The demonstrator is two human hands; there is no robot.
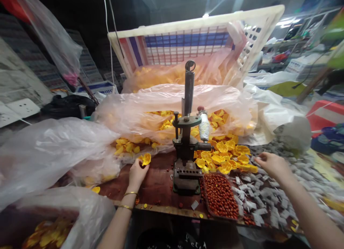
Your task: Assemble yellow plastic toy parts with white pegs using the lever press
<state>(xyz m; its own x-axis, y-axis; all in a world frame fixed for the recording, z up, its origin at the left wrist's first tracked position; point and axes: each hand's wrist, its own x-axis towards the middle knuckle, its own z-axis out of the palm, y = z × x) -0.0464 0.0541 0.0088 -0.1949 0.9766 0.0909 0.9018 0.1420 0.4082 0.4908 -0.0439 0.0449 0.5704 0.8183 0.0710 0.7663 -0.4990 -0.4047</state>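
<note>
My left hand (138, 172) is closed in a pinch on a yellow cup-shaped petal piece (146, 158), left of a hand press (186, 145). On the right, my right hand (270, 163) has thumb and fingers pinched together beside a heap of more yellow petal pieces (221, 156). A small grey piece (252, 159) shows at those fingertips, too small to make out well. Below that hand lies a spread of flat grey pieces (260, 195), some with thin white stems. A clear tray of small red-brown beads (220, 195) sits between the press and the grey pieces.
A clear plastic bag (172, 95) of yellow pieces lies behind the press. A white plastic basket (196, 23) is tilted behind it. More plastic bags (53, 145) crowd the left, one at lower left holding yellow pieces. A foil-wrapped handle (204, 127) sticks up from the press.
</note>
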